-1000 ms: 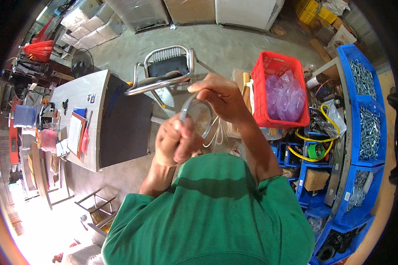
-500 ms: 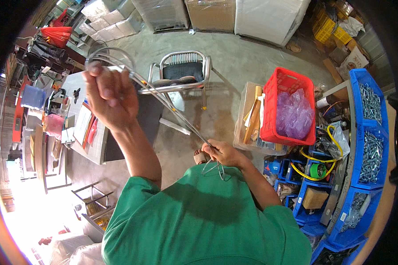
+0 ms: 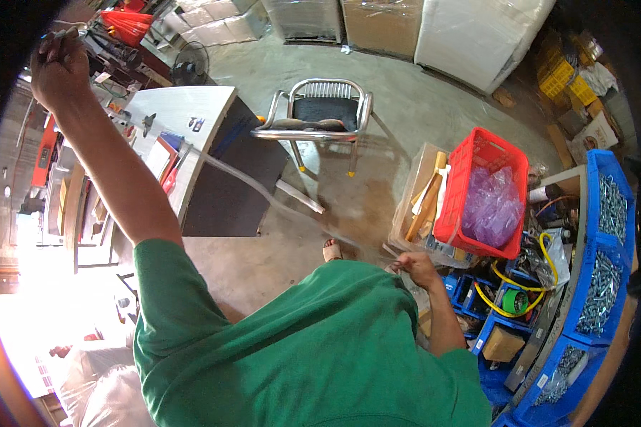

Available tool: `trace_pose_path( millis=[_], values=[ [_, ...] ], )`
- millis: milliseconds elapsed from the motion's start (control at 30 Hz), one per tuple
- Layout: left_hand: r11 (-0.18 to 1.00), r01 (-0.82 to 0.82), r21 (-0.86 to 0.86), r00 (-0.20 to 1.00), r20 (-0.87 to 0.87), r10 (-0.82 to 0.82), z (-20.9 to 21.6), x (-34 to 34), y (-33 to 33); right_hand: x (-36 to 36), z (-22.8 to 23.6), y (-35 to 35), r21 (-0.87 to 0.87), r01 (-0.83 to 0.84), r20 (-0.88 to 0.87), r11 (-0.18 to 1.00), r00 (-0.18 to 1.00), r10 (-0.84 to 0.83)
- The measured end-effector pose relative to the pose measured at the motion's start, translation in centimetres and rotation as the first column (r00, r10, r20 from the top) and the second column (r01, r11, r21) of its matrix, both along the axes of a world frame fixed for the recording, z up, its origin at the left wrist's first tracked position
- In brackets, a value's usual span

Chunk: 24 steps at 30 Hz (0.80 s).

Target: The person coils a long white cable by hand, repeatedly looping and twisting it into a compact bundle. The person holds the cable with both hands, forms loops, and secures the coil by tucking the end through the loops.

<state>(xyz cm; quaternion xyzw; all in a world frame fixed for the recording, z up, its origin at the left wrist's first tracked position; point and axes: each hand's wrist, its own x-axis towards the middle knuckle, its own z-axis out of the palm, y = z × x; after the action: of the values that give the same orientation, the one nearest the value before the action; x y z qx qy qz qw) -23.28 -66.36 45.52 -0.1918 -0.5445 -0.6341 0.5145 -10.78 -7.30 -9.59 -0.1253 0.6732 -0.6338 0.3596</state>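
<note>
My left hand (image 3: pixel 60 67) is raised at the far upper left, its arm stretched out over the workbench. Its fingers are curled closed, with a pale thin loop showing beside the fingertips. A thin grey cable (image 3: pixel 263 191), smeared by motion, sweeps from near the bench down to the right. Close to my body, my right hand (image 3: pixel 416 267) is closed around the cable's lower end. The part of the cable nearest my left hand is too blurred to follow.
A metal armchair (image 3: pixel 325 114) stands ahead, beside the workbench (image 3: pixel 205 107). On the right are a red crate (image 3: pixel 449 228) with purple plastic bags and blue bins (image 3: pixel 597 245) of screws. Behind the bench is a fan (image 3: pixel 190 65); wrapped boxes (image 3: pixel 481 39) line the back.
My left hand has swung outward, up and to the left, drawing the cable out long. My right hand has shifted right and slightly lower in view. The whole view has turned a little leftward.
</note>
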Motion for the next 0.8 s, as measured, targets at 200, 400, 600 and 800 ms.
trace_pose_path(
  millis=[200,400,600,800],
  values=[
    [0.979,0.193,-0.071,0.979,0.078,-0.187,1.3,2.2,-3.6,3.2,2.7,2.1,-0.006,-0.151,-0.249,0.989,0.957,0.145],
    [0.636,0.771,-0.032,0.606,0.344,-0.717,0.5,3.0,-2.0,4.3,3.7,0.9,-0.018,0.092,0.118,0.996,0.989,-0.089],
    [0.56,0.778,0.284,0.543,0.143,-0.827,-1.9,4.4,13.7,-9.5,17.9,-8.3,-0.116,0.306,-0.566,0.945,0.762,-0.316],
    [0.432,0.818,0.379,0.315,0.333,-0.889,-1.7,5.6,18.5,-19.0,39.3,-20.7,-0.526,-0.017,-0.848,0.851,0.087,-0.523]
  ],
)
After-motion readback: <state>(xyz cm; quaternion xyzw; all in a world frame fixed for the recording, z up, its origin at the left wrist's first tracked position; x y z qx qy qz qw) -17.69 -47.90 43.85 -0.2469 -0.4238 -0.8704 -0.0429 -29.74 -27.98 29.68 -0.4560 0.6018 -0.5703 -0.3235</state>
